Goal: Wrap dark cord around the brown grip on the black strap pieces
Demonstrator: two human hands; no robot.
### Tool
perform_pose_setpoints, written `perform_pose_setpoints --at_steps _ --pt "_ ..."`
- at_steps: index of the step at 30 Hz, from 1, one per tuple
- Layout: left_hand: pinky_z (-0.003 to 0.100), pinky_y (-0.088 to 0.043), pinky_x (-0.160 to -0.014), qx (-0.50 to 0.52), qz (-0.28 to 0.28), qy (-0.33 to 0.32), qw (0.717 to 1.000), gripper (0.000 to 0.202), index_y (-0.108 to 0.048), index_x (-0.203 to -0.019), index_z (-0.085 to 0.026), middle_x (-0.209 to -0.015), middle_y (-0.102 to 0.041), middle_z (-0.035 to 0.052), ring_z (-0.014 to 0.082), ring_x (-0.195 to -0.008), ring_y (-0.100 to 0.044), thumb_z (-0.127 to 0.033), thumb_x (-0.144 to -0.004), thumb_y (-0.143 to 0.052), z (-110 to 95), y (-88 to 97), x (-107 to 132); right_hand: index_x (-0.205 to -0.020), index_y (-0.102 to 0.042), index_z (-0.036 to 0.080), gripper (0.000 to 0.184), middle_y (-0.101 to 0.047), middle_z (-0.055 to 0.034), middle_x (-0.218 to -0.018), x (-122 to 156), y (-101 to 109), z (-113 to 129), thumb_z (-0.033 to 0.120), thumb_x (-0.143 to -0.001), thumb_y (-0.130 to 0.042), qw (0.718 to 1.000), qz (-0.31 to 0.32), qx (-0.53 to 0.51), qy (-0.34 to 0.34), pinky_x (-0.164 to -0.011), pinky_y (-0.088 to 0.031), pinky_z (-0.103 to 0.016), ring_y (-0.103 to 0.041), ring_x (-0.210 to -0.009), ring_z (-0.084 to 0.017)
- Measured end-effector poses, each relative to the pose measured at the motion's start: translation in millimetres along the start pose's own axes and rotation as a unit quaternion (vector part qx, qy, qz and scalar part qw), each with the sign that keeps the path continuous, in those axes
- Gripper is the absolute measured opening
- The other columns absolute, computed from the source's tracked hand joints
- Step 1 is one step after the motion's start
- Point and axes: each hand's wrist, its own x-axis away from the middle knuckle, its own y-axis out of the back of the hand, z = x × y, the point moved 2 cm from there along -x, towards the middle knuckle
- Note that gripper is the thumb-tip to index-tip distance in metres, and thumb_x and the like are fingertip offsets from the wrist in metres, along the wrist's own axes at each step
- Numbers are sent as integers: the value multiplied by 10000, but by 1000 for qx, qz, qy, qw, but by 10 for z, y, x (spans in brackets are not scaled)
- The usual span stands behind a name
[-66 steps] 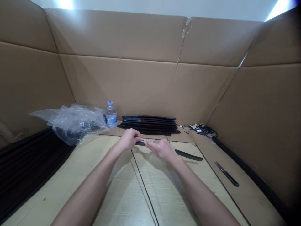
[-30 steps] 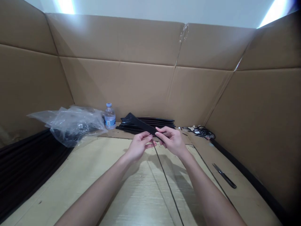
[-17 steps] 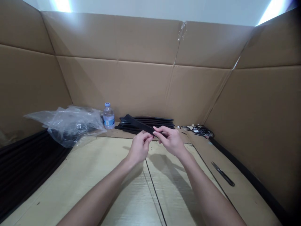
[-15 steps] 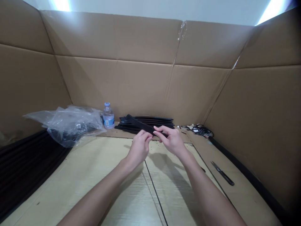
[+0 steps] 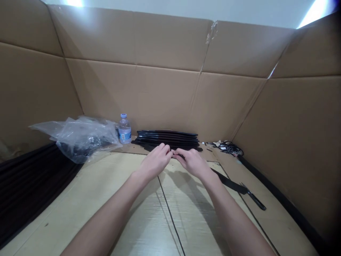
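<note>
My left hand (image 5: 157,161) and my right hand (image 5: 193,161) are close together in front of the back wall, fingers pinched on a black fabric-like strip (image 5: 230,183). Most of the gripped part is hidden by my fingers. From beneath my right forearm the strip runs out to the right, its end lying over the blades of a black-handled cutting tool (image 5: 257,201). Just beyond my hands lies a stack of similar black strips (image 5: 167,137).
Cardboard walls (image 5: 165,92) surround the pale work surface (image 5: 106,199). At the left are a clear plastic bag (image 5: 82,137), a water bottle (image 5: 124,129) and dark pleated material (image 5: 34,188). A tangle of dark cords (image 5: 229,147) and a long black strip (image 5: 279,199) lie right.
The strip has shifted from pointing up-left over the stack to trailing out right, across the cutting tool. Both hands stay close together, still pinching. The view has tilted slightly.
</note>
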Motion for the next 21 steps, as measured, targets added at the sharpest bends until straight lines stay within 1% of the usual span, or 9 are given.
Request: perform_pose_setpoints --at_steps 5,10,12,15,18,21 --pt "316 -409 -709 15 -12 -32 999 191 -578 -959 -132 -898 -528 84 207 -857 -440 -152 -942 -389 79 -10 26 -946 -630 255 212 -692 -18 -742 5 -65 47 363 -939 -448 999 36 -12 15 -585 -344 -244 -580 -618 -160" --pt "327 -419 -720 57 -70 -56 994 280 -581 -996 -132 -939 -562 106 204 -866 -467 -165 -969 -304 129 -26 58 -943 -594 242 192 -655 -8 -718 9 -60 41 353 -940 -437 998 41 -21 34 -594 -339 -255 -521 -579 -151" --pt "330 -425 -725 60 -83 -58 993 309 -582 -1009 -130 -940 -576 110 202 -863 -483 -162 -973 -277 134 -16 66 -929 -584 238 194 -642 -5 -707 13 -33 53 363 -941 -435 998 44 -22 43 -588 -336 -259 -501 -568 -149" --pt "334 -431 -746 58 -94 -66 992 319 -583 -1021 -129 -956 -593 114 203 -869 -499 -168 -975 -270 135 10 79 -928 -570 230 197 -631 -4 -715 18 3 83 371 -943 -432 997 49 -24 54 -578 -329 -260 -480 -562 -145" --pt "343 -433 -767 77 -102 -73 989 308 -585 -1021 -120 -974 -605 126 209 -878 -499 -171 -971 -285 141 32 89 -936 -567 225 193 -625 -2 -716 17 19 108 368 -941 -437 997 44 -28 62 -581 -325 -264 -473 -567 -144" --pt "359 -430 -776 103 -102 -63 987 311 -589 -1007 -125 -979 -614 132 212 -881 -500 -184 -972 -286 148 49 89 -950 -572 227 199 -636 -3 -730 18 22 125 367 -944 -431 996 43 -37 67 -594 -330 -268 -483 -573 -145"
